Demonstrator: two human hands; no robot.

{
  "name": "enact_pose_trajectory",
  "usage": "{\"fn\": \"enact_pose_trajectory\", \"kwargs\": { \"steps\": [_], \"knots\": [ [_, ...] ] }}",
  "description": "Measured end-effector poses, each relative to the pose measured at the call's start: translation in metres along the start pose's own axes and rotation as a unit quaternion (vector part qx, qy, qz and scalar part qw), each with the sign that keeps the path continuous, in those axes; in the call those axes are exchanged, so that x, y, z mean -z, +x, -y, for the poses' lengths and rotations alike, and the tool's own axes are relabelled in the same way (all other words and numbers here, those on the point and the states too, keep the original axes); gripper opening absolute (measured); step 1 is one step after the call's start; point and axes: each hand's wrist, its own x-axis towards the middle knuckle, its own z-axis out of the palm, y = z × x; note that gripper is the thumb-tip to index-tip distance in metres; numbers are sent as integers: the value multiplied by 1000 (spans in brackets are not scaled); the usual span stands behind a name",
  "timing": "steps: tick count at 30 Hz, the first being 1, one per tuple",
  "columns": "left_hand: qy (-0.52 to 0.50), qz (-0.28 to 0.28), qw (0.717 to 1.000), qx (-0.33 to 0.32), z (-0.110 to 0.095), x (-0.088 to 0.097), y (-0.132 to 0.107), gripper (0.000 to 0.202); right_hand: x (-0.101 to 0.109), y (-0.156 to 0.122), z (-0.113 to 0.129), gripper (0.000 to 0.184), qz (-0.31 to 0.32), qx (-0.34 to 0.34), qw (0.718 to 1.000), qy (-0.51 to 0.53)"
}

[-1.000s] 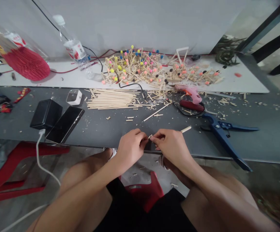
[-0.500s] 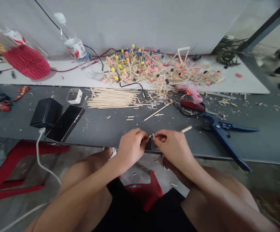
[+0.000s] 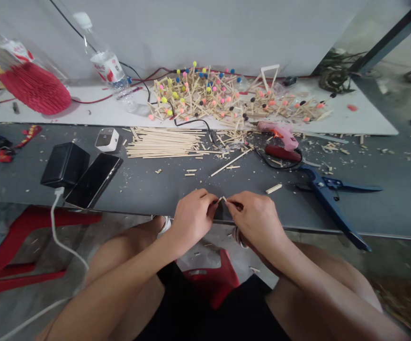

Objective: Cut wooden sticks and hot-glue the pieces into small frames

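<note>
My left hand (image 3: 195,215) pinches a short wooden stick (image 3: 220,200) near the table's front edge. Facing it, my right hand (image 3: 254,210) pinches another short wooden stick (image 3: 224,199). The tips of the two pieces meet or nearly meet at an angle; I cannot tell whether they touch. My fingers hide most of both pieces. Just beyond my right hand lies a small bundle of cut sticks (image 3: 273,189). Farther back is a long single stick (image 3: 231,162), and left of it a pile of long thin sticks (image 3: 165,143).
At right lie blue-handled cutters (image 3: 328,201) and a pink glue gun (image 3: 280,134). Stick pieces with coloured balls (image 3: 198,94) are heaped on a white board (image 3: 369,121). At left are a phone (image 3: 94,181), a black box (image 3: 65,165), a white device (image 3: 107,139) and bottles (image 3: 108,66).
My two hands have brought the tips of the short sticks closer together. The right hand has turned slightly, and the view has shifted a little.
</note>
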Motion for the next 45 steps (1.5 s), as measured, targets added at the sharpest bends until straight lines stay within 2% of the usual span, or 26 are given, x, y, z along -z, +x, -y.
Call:
{"fn": "enact_pose_trajectory", "kwargs": {
  "steps": [15,21,26,30,38,45],
  "knots": [
    [-14,8,1000,0,-1,-1,1,20,-1,-1,-1,18,1,14,999,44],
    [-40,19,999,12,0,4,2,17,1,-3,-3,12,6,-31,998,53],
    [-73,34,996,28,0,8,3,22,9,-5,-9,17,25,-51,994,91],
    [-70,37,997,21,0,8,4,20,8,-4,-11,17,27,-29,994,99],
    [-78,22,997,14,2,4,4,18,-2,-5,-12,17,-7,26,993,117],
    [-87,11,996,7,3,0,5,19,-5,-5,-13,18,-7,47,991,122]
  ]
}}
